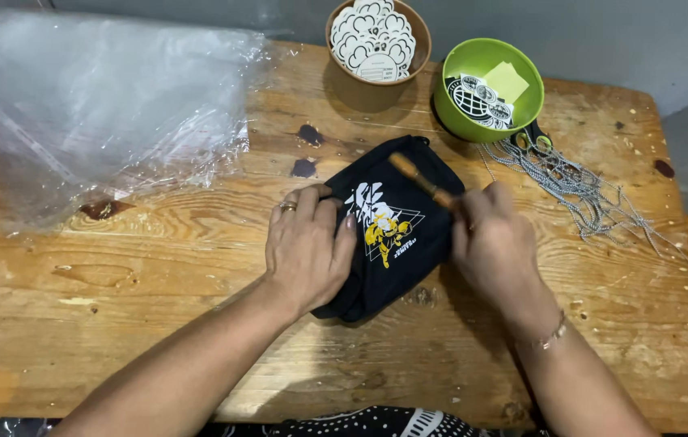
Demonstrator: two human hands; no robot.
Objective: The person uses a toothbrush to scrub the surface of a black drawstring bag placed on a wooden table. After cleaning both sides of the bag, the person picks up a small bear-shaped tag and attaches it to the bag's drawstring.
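Black pouch (392,231) is laid mid-table, long axis tilted from lower left to upper right, pinned at its left edge by the left hand (305,247) with fingers flat and close together. A wooden stick (423,181) is pinched in the right hand (496,243) at the pouch's right edge, slanted up-left over the top corner; both hands are equally near. Flanking it: plastic bags (109,105) far left, brown cup (376,40) and green bowl (486,89) of stickers behind, ball chains (579,190) right; nothing is set between hands and pouch.
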